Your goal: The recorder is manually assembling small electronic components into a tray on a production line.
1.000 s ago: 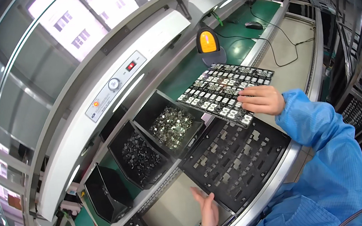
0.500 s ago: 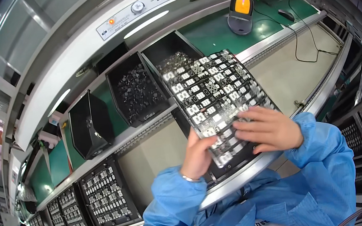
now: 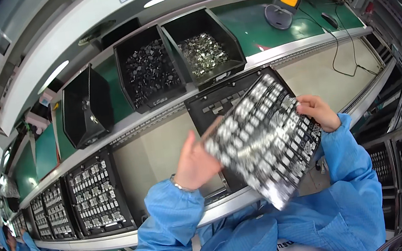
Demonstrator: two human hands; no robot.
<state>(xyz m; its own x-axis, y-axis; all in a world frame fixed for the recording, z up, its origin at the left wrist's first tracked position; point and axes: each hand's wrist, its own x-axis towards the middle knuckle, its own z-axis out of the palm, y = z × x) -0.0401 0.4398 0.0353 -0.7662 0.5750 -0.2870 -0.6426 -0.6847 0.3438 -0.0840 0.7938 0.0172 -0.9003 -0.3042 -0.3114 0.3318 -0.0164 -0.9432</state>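
My right hand (image 3: 317, 111) grips a circuit board panel (image 3: 264, 139) by its right edge, thumb on top. Rows of small white and silvery pieces cover the panel, which is tilted and smeared by motion. Beside its left edge is my left hand (image 3: 195, 165), fingers apart and slightly blurred; it seems to hold nothing. Partly hidden beneath the panel, a black fixture tray (image 3: 202, 99) lies on the conveyor line.
Behind the line stand a bin of silvery parts (image 3: 226, 65), a bin of dark parts (image 3: 150, 73) and another black bin (image 3: 86, 108). Filled trays (image 3: 99, 199) line the left. A scanner (image 3: 286, 3) sits far right; a co-worker (image 3: 28, 250) is far left.
The panel has been lifted and turned off the black tray, nearer to me. My left hand has come away from it and opened; my right hand has moved to its right edge.
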